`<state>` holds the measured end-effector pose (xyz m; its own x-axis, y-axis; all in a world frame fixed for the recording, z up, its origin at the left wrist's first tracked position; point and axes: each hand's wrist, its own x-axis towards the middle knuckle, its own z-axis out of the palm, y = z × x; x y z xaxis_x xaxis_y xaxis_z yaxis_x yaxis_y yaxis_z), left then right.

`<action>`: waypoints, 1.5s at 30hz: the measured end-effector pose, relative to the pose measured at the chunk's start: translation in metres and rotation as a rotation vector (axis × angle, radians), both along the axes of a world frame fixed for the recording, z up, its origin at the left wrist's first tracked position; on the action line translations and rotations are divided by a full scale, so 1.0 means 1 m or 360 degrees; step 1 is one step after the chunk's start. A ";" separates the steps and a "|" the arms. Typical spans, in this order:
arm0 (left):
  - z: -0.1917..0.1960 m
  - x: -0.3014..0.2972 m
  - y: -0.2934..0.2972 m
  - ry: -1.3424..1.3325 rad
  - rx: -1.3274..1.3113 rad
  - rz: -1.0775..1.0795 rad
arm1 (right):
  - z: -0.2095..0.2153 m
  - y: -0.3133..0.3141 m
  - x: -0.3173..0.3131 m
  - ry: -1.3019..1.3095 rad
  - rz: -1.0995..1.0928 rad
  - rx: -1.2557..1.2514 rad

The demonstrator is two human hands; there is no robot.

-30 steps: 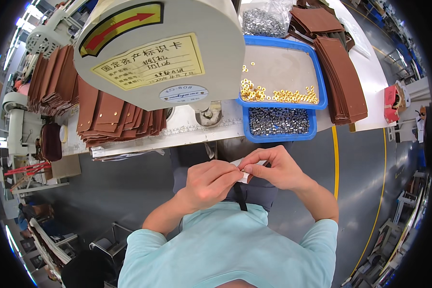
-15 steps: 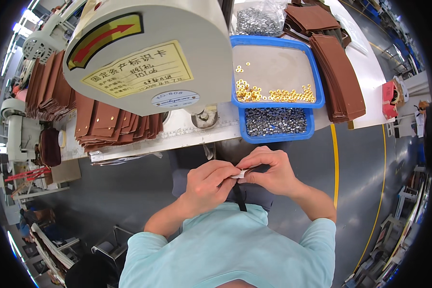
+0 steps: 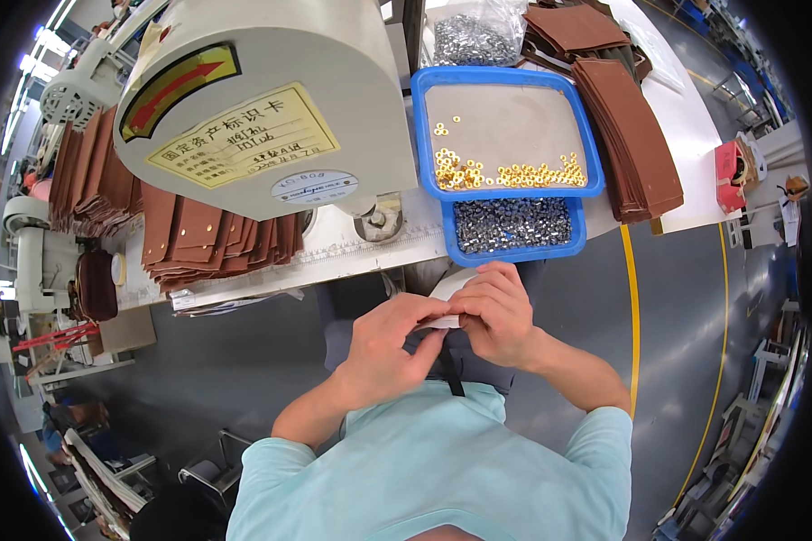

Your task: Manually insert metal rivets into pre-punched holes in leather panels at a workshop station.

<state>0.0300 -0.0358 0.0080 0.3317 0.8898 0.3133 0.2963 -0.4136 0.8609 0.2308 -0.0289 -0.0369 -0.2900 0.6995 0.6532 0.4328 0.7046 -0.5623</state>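
Note:
Between my two hands, close in front of my body, is a thin white paper-like piece (image 3: 442, 322); its exact kind cannot be made out. My left hand (image 3: 381, 347) pinches its left end, with the thumb below and the fingers above. Curled fingers of my right hand (image 3: 501, 320) grip the right end, and a pale flap shows above them. Just beyond the hands stand two blue trays: the upper tray (image 3: 505, 194) holds gold ring-shaped eyelets (image 3: 534, 175), and the lower tray (image 3: 451, 245) holds silvery metal pieces (image 3: 514, 224).
A large cream machine (image 3: 271, 99) overhangs the white table (image 3: 334, 257) at left. Stacked brown leather pieces (image 3: 212, 239) lie beside it, and another brown stack (image 3: 627, 140) lies right of the trays. Behind them sits a clear bag (image 3: 478, 36) of metal parts.
My fingers have shifted around the white piece, and more of it shows, with a flap now above my right hand. My left thumb has spread lower. The view has moved slightly.

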 end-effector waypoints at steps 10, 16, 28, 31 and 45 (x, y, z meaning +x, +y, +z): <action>-0.012 -0.048 0.008 -0.0490 -0.0821 0.0196 | 0.026 0.015 0.059 -0.0457 0.0121 -0.1604; -0.040 -0.060 0.009 -0.0501 -0.1009 0.0284 | 0.025 0.012 0.068 -0.0044 0.0313 -0.1621; -0.041 -0.068 0.004 0.0751 -0.0572 -0.0076 | 0.054 0.051 0.077 0.0714 0.0115 -0.1505; -0.034 -0.057 0.016 0.1033 0.0215 -0.0290 | 0.070 0.060 0.059 0.0388 0.0369 -0.1147; -0.032 -0.012 0.023 -0.0422 -0.0798 0.0046 | 0.034 0.178 0.069 -0.0714 -0.0061 -0.1005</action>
<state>0.0181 -0.0127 -0.0242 0.2726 0.9587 -0.0806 0.0481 0.0701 0.9964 0.3001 0.1490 -0.0028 -0.4005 0.9151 -0.0467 0.7318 0.2888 -0.6174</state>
